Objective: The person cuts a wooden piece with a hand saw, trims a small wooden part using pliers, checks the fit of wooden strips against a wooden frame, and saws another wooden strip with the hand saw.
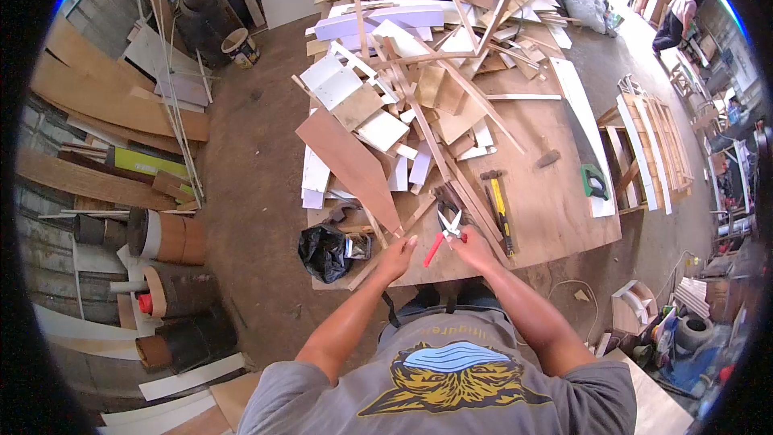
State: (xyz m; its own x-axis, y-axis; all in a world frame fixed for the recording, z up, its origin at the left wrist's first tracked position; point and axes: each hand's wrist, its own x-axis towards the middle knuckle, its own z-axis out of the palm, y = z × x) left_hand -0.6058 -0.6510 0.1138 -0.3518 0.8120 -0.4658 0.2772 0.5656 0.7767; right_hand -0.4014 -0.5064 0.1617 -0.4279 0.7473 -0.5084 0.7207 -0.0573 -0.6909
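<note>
My right hand is closed on red-handled pliers or snips, whose metal jaws are spread and point away from me. To the left, my left hand has its fingers pressed together near the lower tip of a brown board; what it holds, if anything, is too small to make out. A black plastic bag and a small box lie left of it on the wooden table. A hammer with a yellow and black handle rests right of my right hand.
Wood scraps pile over the table's far part. A green-handled saw lies at its right edge, near a slatted wooden frame. Rolls of material stand at left. Another person is at the far right.
</note>
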